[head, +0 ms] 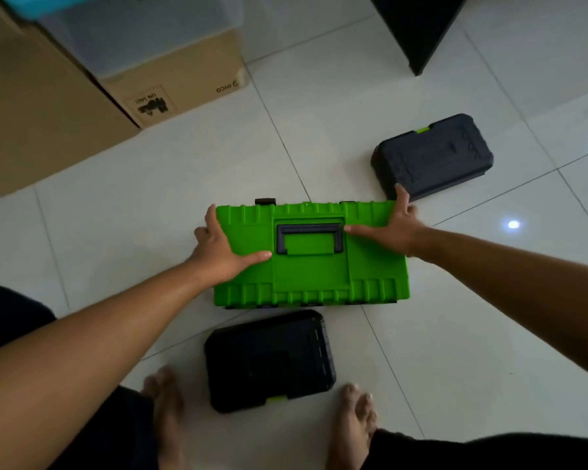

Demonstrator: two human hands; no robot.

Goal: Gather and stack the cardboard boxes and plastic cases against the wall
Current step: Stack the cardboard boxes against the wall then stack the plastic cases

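Note:
A bright green toolbox (311,266) with a dark handle lies flat on the white tile floor in the middle. My left hand (219,245) grips its left end, thumb on the lid and fingers over the side. My right hand (392,222) grips its right far corner the same way. A black plastic case (269,359) lies just in front of my feet. A second dark case (431,156) with a lime latch lies to the far right. Cardboard boxes (180,79) stand at the upper left, a clear plastic bin (140,28) on top.
A tall cardboard box (31,106) fills the left edge. A dark piece of furniture (418,25) stands at the top right. My bare feet (353,422) stand on either side of the near black case. Open tile floor lies between the green toolbox and the cardboard boxes.

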